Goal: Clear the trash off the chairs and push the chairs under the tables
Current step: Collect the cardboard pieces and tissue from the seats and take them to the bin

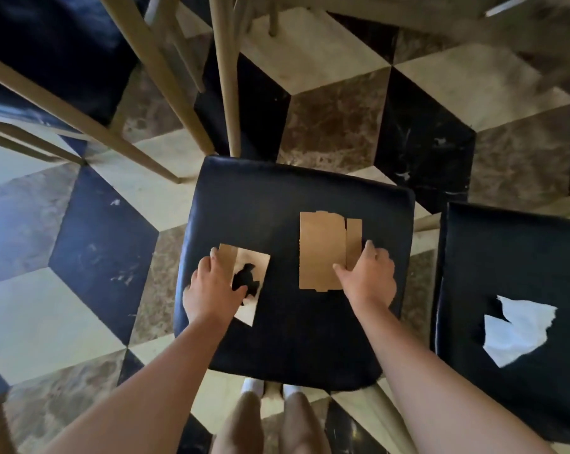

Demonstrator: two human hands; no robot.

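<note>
The person bends over the middle chair (293, 322), both forearms reaching down to its dark seat, and each hand is on a piece of trash. The left hand (211, 290) lies on the small torn cardboard scrap (254, 262), its fingers (215, 254) curling over the scrap's far-left edge while the thumb rests by the ragged hole nearer the body; it looks like a grip just closing, so I would call those fingers grasping the scrap, though not yet lifting it. The right hand (368, 276) sits on the right edge of the larger flat cardboard piece (322, 250), index finger laid across its lower corner and the other fingers hooked over the narrow flap beyond, pinching at that edge. Both pieces lie flat against the cushion, which I judge is why the fingers work at the edges: there is nothing to get under otherwise. The wrists are bent back and the elbows held wide, one hand per piece, so both might come off together (a sensible economy). Just to the right of the right-hand fingers, apart from them, stands a second chair (506, 257) with a torn white paper (519, 329) on its seat, untouched. Beyond the fingertips, pale wooden legs (224, 77) rise from the chequered floor (64, 224), presumably of the bench and neighbouring seats. The clearing is barely begun, and no chair is pushed in yet.
</note>
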